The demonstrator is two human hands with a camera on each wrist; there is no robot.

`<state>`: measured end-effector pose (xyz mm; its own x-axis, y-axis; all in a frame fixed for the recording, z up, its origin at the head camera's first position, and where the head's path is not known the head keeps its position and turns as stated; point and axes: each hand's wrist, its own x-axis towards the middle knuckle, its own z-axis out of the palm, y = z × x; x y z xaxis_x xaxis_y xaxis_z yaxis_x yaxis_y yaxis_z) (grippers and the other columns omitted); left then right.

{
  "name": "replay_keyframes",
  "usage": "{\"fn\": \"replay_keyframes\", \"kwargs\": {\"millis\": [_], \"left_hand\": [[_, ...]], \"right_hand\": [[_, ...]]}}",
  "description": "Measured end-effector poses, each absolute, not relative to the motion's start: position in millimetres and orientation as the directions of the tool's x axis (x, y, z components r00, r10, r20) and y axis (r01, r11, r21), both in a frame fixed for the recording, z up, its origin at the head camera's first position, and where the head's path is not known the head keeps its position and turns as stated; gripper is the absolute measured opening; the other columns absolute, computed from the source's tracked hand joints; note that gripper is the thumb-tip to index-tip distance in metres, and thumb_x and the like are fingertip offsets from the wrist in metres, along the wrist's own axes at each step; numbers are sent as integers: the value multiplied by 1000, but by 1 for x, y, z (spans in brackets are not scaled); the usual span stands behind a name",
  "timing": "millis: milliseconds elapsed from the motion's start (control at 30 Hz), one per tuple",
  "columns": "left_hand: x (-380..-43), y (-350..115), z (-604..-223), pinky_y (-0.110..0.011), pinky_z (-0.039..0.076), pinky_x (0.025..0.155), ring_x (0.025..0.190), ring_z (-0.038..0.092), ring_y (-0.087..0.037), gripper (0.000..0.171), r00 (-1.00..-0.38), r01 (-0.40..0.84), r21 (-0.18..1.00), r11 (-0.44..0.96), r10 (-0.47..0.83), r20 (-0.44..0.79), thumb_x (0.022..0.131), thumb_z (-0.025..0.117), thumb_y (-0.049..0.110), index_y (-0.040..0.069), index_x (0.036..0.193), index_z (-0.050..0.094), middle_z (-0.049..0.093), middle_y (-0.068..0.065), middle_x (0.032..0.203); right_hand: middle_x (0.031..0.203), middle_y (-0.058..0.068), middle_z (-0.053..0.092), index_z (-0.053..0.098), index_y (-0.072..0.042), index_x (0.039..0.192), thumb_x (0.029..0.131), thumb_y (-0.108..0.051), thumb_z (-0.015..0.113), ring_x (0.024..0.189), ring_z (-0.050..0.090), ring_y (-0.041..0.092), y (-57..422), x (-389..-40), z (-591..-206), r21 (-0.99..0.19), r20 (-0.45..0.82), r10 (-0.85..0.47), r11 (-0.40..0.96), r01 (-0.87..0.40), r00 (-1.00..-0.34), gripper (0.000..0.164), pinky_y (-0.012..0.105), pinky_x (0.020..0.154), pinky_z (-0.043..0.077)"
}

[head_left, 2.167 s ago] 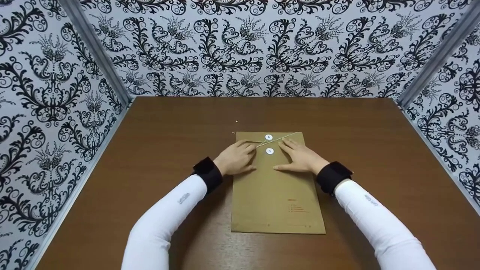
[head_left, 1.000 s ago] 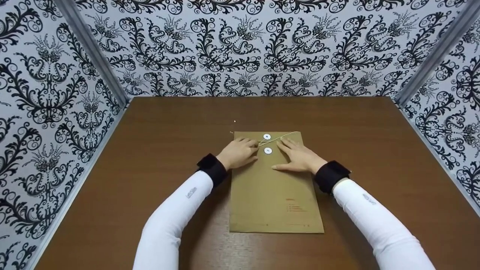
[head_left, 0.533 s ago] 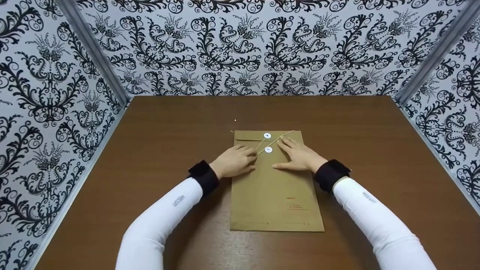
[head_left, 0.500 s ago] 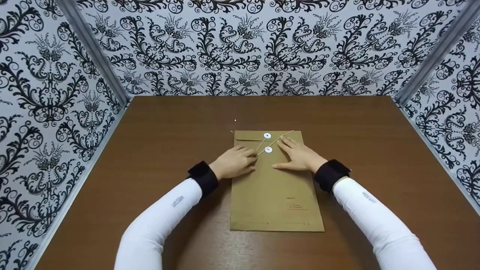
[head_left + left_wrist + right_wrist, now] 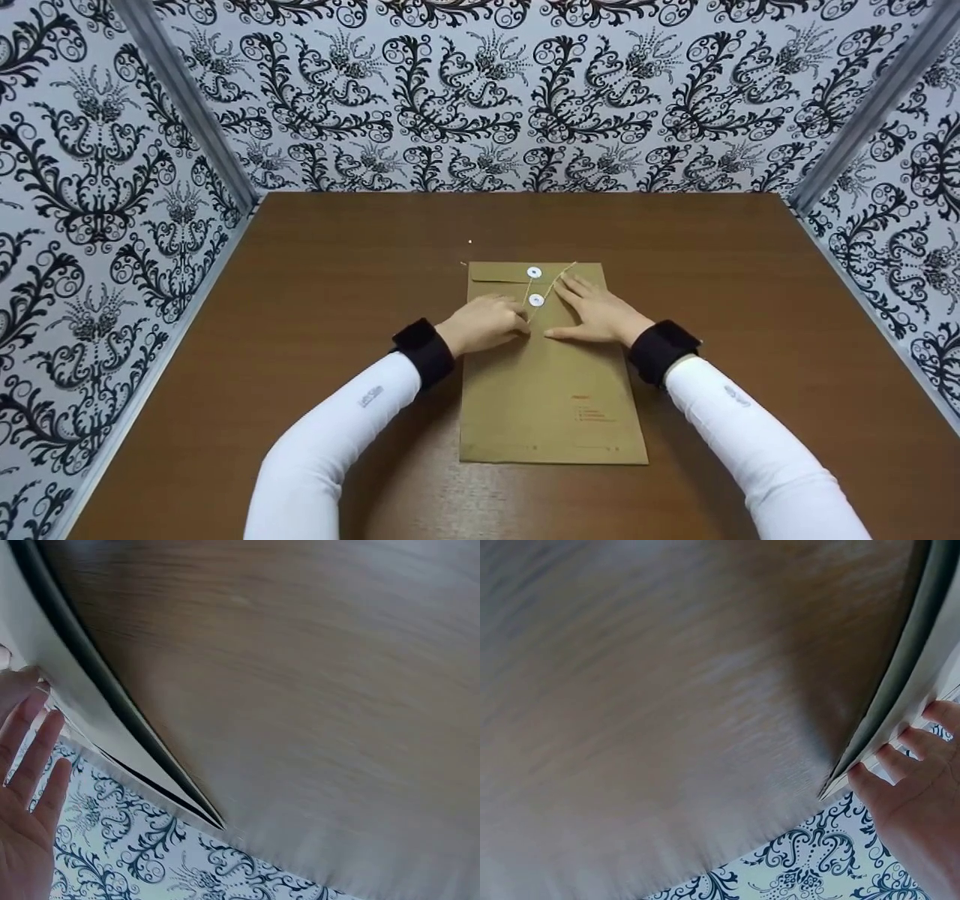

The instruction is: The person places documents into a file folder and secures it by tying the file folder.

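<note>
A brown paper string-tie envelope [image 5: 551, 390] lies flat, its top flap [image 5: 499, 271] folded down. One white button [image 5: 534, 272] sits on the flap, another white button [image 5: 536, 300] just below on the body. My left hand [image 5: 486, 324] pinches the thin string [image 5: 551, 288] between thumb and index finger, left of and below the lower button. From the upper button the string runs down to those fingers, then up past the lower button to the top edge. My right hand [image 5: 596, 311] rests with spread, straight fingers on the envelope's right side, fingertips by the string.
The brown wooden table [image 5: 337, 247] extends around the envelope on all sides. Behind it stands a patterned black-and-white wall [image 5: 480, 97], with similar panels at left and right. A tiny white speck [image 5: 470, 241] lies beyond the envelope.
My left hand has drawn the string down from the flap's edge, then rightward to below the lower button. The string's free end has slid left along the top edge. The right hand stays put.
</note>
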<state>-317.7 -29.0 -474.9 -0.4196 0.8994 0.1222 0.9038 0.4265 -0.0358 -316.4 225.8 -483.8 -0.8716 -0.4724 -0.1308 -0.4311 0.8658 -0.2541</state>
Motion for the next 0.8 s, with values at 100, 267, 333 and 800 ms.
{"fn": "replay_keyframes", "kwargs": {"millis": [100,267,333,800], "left_hand": [[-314,-23,-474,-35,60,85,96,73,-19,16,-419,905,-29,425,900,124,94,69,11,17,102,82,78,0,103],[-305,-22,-472,-34,62,75,89,75,-17,18,-397,914,-48,404,911,114,94,68,10,19,102,82,77,1,99],[-302,-24,-472,-33,61,73,88,75,-16,18,-382,919,-61,390,917,113,93,69,11,20,102,82,76,2,98],[-267,-29,-476,-24,54,56,74,69,-8,20,-228,948,-190,257,960,161,92,66,11,25,95,80,71,8,87]], "right_hand": [[170,25,20,27,-2,161,94,-60,62,159,19,44,225,-316,-484,-247,-133,-470,869,-430,-873,96,57,129,20],[169,25,21,26,-3,161,94,-61,61,158,19,46,225,-315,-484,-235,-132,-469,870,-432,-873,96,57,130,19],[169,25,21,25,-3,162,94,-62,61,158,19,46,225,-315,-485,-236,-135,-467,872,-429,-874,97,57,130,18],[170,25,19,25,-2,161,94,-61,61,159,17,45,225,-313,-484,-262,-141,-463,870,-418,-875,96,57,130,17]]}}
